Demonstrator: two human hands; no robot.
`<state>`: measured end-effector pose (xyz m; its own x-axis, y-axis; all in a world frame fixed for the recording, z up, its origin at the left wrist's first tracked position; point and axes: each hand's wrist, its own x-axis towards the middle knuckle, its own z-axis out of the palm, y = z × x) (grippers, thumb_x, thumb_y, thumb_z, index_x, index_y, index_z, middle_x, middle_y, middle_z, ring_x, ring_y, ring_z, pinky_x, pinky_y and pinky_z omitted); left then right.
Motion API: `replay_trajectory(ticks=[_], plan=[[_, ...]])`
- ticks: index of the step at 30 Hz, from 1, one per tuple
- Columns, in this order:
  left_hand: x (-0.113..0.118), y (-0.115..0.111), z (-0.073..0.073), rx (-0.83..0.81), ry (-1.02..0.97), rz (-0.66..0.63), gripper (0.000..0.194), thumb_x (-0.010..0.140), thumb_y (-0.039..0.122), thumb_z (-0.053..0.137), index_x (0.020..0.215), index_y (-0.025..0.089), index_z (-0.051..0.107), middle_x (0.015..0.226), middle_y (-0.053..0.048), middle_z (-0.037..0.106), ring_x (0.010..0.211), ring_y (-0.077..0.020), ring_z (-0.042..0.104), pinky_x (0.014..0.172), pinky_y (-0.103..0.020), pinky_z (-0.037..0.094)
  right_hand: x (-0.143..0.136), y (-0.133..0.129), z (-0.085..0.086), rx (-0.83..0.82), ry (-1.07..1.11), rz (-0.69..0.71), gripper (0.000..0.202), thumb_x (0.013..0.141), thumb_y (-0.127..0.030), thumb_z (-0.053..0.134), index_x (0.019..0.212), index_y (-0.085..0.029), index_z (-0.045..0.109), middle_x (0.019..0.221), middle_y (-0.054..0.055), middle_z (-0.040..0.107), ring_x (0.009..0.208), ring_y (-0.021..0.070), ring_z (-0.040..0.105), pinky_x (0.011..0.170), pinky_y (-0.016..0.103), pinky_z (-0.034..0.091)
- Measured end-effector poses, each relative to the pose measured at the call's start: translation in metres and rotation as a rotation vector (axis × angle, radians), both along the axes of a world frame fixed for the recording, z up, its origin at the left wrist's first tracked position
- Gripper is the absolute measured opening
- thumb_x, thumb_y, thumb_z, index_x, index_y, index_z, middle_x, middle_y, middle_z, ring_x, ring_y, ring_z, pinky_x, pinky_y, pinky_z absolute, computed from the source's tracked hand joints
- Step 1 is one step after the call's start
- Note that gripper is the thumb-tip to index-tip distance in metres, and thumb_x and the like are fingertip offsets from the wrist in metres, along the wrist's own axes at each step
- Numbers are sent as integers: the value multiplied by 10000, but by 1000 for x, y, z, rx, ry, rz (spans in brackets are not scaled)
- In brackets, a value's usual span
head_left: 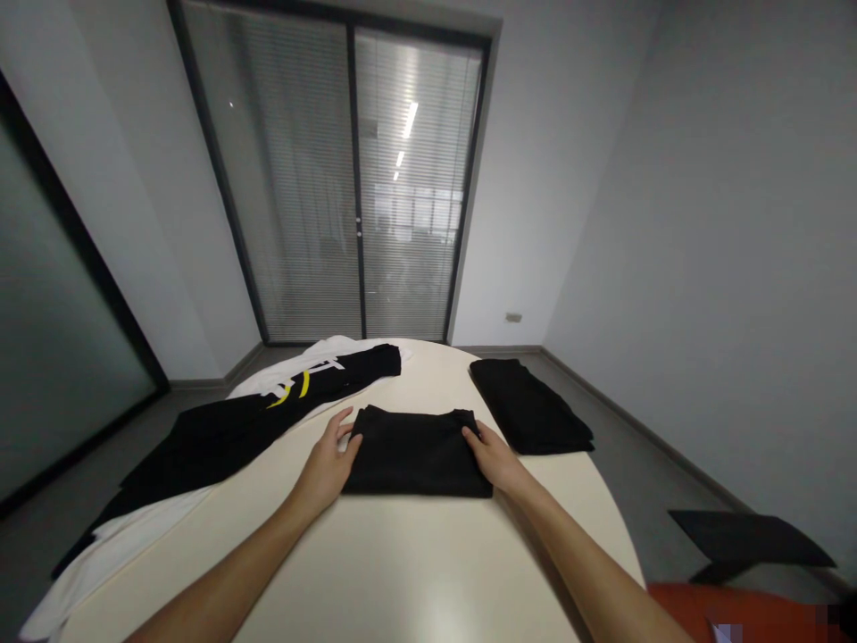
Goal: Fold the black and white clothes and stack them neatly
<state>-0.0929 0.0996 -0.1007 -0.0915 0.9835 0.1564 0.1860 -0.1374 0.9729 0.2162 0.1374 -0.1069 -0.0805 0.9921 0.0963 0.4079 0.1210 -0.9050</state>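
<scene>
A black folded garment [419, 454] lies flat in a rectangle on the round cream table [402, 554]. At its left edge is my left hand [329, 460], thumb on the cloth and fingers spread apart beside it. My right hand [492, 455] grips the right edge, its thumb on top and its other fingers mostly hidden beneath. To the right lies a second folded black garment [528, 406]. Along the table's left side a black garment with white and yellow print [268, 420] is spread over white cloth [144, 536].
Beyond the table stand glass panels with blinds [301, 179]. A grey wall [723, 268] rises on the right. At the lower right are a dark flat panel [750, 538] and a red-orange surface [769, 616].
</scene>
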Motion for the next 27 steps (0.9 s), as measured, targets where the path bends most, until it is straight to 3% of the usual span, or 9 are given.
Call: replay_trajectory(ticks=[4, 6, 10, 12, 14, 17, 23, 27], plan=[[-4, -7, 3, -77, 171, 5, 777, 818, 505, 669, 1466, 220, 348, 1317, -159, 616, 635, -152, 676, 681, -334, 571, 2, 1, -1, 37, -34, -28, 485, 914, -562, 466, 1146, -189, 672, 1169, 102, 714, 1114, 279, 635, 1004, 405, 465], [-4, -12, 6, -32, 198, -43, 778, 766, 469, 724, 1437, 237, 406, 1342, -144, 603, 627, -138, 661, 650, -313, 564, 2, 2, -1, 36, -41, -40, 492, 911, -566, 464, 1138, -183, 676, 1178, 108, 710, 1114, 280, 634, 1006, 402, 459], [2, -19, 14, -22, 47, -161, 595, 783, 446, 684, 1300, 193, 531, 1149, -111, 699, 791, -202, 704, 718, -339, 575, 2, 0, 5, -3, -55, -27, 481, 908, -572, 465, 1097, -186, 680, 1114, 102, 727, 1052, 275, 654, 956, 382, 479], [5, -18, 16, -13, 27, -156, 528, 827, 437, 632, 1288, 194, 541, 1092, -100, 718, 878, -230, 711, 767, -364, 576, 3, -4, 11, 23, -84, -16, 448, 910, -571, 476, 1088, -206, 663, 1052, 76, 733, 1007, 261, 661, 905, 361, 492], [4, -14, 15, 96, 108, -89, 452, 848, 390, 606, 1263, 213, 578, 1218, -104, 680, 1085, -253, 666, 932, -404, 534, 3, -9, 18, 90, -144, -15, 406, 925, -561, 468, 1086, -226, 632, 986, 55, 728, 955, 249, 664, 850, 345, 492], [1, -5, 7, 268, 280, -23, 410, 881, 333, 551, 1274, 229, 597, 1430, -93, 546, 1353, -252, 481, 1152, -437, 355, 2, -12, 24, 145, -239, -37, 373, 967, -538, 392, 1072, -237, 586, 903, 56, 706, 877, 245, 663, 773, 326, 471], [-1, 2, -17, 325, 559, 9, 478, 933, 262, 434, 1398, 168, 485, 1487, -139, 449, 1396, -261, 427, 1193, -463, 315, -5, -2, 18, 129, -332, -67, 359, 971, -523, 374, 1021, -239, 588, 817, 59, 690, 783, 238, 657, 722, 310, 444], [3, -7, -12, 318, 648, 45, 516, 942, 241, 418, 1456, 190, 404, 1500, -129, 425, 1400, -265, 420, 1192, -461, 326, -7, 3, 14, 112, -337, -55, 373, 955, -531, 426, 1032, -222, 621, 829, 63, 700, 773, 237, 664, 715, 320, 464]])
